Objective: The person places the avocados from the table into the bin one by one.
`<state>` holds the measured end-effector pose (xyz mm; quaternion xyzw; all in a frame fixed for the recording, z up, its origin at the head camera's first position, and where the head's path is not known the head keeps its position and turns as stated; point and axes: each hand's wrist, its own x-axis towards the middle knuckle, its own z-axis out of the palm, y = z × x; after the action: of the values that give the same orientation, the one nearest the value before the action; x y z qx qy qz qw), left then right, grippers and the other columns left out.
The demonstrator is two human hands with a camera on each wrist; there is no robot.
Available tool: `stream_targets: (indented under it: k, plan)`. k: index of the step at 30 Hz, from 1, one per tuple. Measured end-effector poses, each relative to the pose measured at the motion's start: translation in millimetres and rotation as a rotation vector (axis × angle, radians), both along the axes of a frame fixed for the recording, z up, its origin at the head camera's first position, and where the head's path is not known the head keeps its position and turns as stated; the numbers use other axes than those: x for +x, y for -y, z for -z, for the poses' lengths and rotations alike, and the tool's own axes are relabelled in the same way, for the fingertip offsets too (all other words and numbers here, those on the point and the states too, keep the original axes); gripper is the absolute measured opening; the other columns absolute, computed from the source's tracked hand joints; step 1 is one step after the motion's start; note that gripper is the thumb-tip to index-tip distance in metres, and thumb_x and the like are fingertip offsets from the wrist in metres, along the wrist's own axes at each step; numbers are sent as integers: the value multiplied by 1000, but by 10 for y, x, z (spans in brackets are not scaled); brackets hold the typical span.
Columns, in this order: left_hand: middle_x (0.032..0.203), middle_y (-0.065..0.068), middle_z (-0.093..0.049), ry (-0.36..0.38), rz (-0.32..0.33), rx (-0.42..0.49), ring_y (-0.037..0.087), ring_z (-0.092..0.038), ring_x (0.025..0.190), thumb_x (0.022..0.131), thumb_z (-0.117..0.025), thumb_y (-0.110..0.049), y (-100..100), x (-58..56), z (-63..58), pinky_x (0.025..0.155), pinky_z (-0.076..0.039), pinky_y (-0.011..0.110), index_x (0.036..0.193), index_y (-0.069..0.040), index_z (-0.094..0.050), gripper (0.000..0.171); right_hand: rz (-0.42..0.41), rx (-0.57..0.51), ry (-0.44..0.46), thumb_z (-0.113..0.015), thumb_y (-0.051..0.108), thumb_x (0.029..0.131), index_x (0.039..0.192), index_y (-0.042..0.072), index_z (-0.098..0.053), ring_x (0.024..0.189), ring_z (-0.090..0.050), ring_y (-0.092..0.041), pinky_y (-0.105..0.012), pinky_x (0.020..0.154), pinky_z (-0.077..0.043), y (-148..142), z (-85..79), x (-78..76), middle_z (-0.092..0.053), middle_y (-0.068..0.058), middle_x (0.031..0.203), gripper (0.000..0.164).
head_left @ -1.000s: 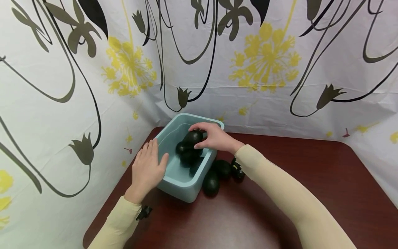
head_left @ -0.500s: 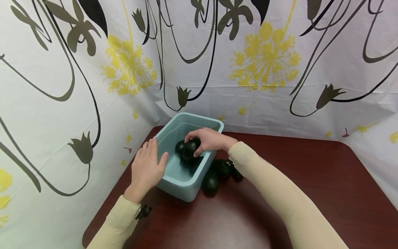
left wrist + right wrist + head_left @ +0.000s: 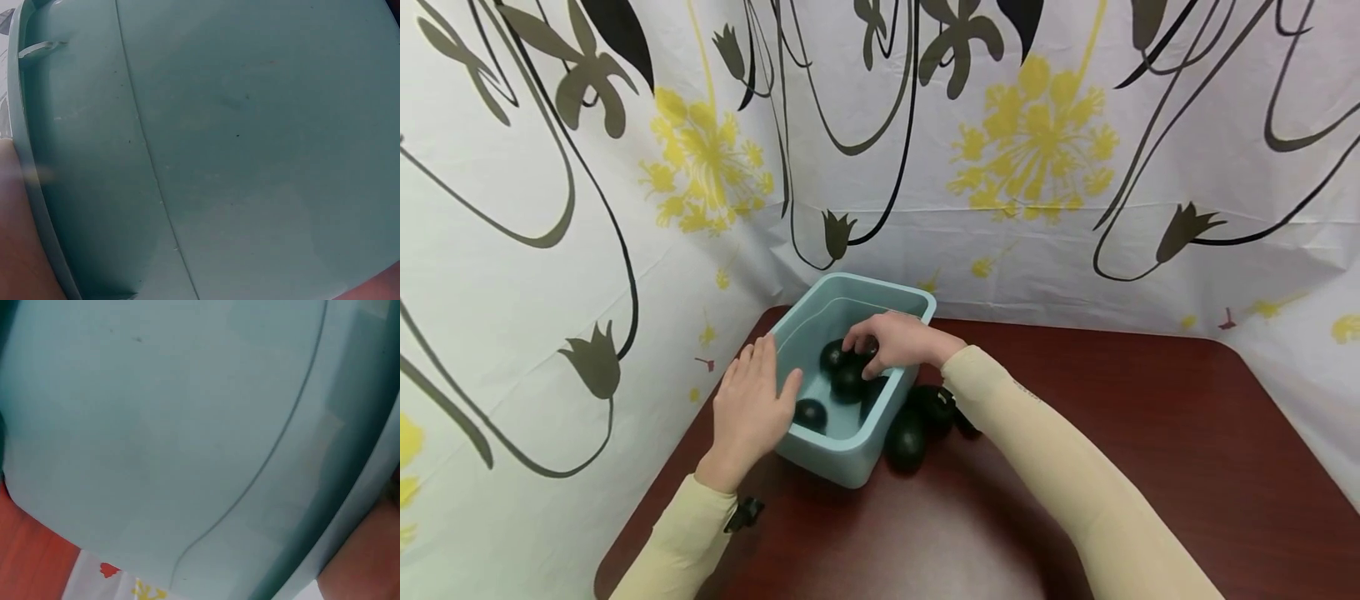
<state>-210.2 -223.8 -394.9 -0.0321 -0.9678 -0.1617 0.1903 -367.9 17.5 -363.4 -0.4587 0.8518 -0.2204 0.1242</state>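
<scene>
A light blue plastic bin [image 3: 827,463] stands on the table with several dark green avocados in it, one avocado [image 3: 810,414] by itself near its front left corner. My right hand [image 3: 898,340] reaches over the right rim, fingers bent and apart from the thumb, just above the clustered avocados [image 3: 848,383]. A dark patch shows between finger and thumb; the hand partly hides what lies beneath. My left hand [image 3: 748,412], fingers straight, rests along the left side of the bin. The wrist views show mostly the bin's blue walls [image 3: 250,156].
Outside the bin's right side, several more avocados [image 3: 906,442] lie on the dark red table [image 3: 1112,433]. A white cloth with a floral print [image 3: 880,183] hangs behind and to the left, close to the bin's far corner.
My right hand has lowered into the bin with an avocado and appears to have let it go. One avocado now lies near the front left corner. The left hand stays put.
</scene>
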Motion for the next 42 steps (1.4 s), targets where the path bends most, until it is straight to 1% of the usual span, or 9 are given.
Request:
stream_targets:
  k: [5, 11, 19, 21, 24, 29, 33, 37, 42]
  plan:
    - [160, 24, -29, -7, 3, 4, 42, -26, 147, 105, -41, -51, 24, 0, -9, 119, -17, 55, 158, 1, -22, 77, 18, -115, -6, -84, 28, 85, 124, 32, -67, 109, -63, -20, -33, 84, -53, -11, 9, 20, -67, 1, 119, 43]
    - [159, 24, -31, -16, 10, 18, 41, -27, 147, 104, -40, -52, 35, -12, 11, 119, -17, 55, 158, 1, -24, 77, -1, -243, 22, -81, 29, 88, 129, 33, -65, 117, -58, -9, -40, 97, -51, -89, -3, 48, -63, 15, 124, 44]
    - [160, 23, -31, -25, 19, 23, 41, -27, 147, 104, -42, -51, 3, -19, 11, 119, -17, 55, 159, 0, -24, 77, 39, -343, -38, -78, 35, 90, 134, 32, -62, 121, -54, -6, -37, 101, -47, -401, -156, 226, -60, 15, 131, 47]
    - [159, 23, -31, -29, 19, 24, 41, -27, 146, 104, -42, -51, 3, -16, 16, 119, -17, 55, 158, 0, -25, 76, 62, -357, -60, -77, 36, 90, 134, 36, -60, 121, -52, -6, -38, 101, -46, -505, -203, 279, -58, 16, 132, 47]
    - [158, 24, -33, -43, 21, 27, 41, -28, 146, 104, -43, -51, 9, -11, 24, 119, -18, 55, 158, 0, -26, 75, 96, -385, -88, -77, 37, 90, 136, 35, -60, 121, -52, -7, -43, 102, -47, -658, -251, 341, -56, 18, 131, 49]
    - [157, 24, -35, -61, 20, 28, 41, -30, 145, 104, -44, -50, 16, -6, 30, 118, -20, 56, 157, 0, -28, 75, 153, -421, -115, -77, 34, 90, 138, 36, -58, 123, -51, -10, -46, 103, -47, -895, -238, 395, -55, 12, 135, 51]
    - [157, 24, -35, -62, 20, 23, 41, -30, 145, 104, -43, -50, 21, -13, 30, 118, -20, 56, 157, 1, -28, 75, 193, -451, -92, -77, 35, 91, 139, 38, -56, 126, -52, -18, -48, 106, -44, -1058, -195, 416, -53, 13, 138, 52]
    - [157, 24, -34, -59, 19, 23, 41, -30, 145, 104, -43, -50, 22, -15, 25, 119, -19, 55, 157, 1, -27, 75, 263, -464, -57, -76, 35, 91, 138, 39, -56, 125, -52, -14, -46, 107, -43, -1181, -139, 425, -52, 16, 138, 51]
    - [157, 25, -35, -59, 20, 28, 41, -30, 145, 104, -43, -50, 19, -3, 15, 119, -19, 55, 157, 1, -28, 75, 357, -460, -17, -74, 23, 94, 140, 27, -56, 127, -51, -17, -47, 109, -41, -1282, -41, 422, -52, 5, 140, 50]
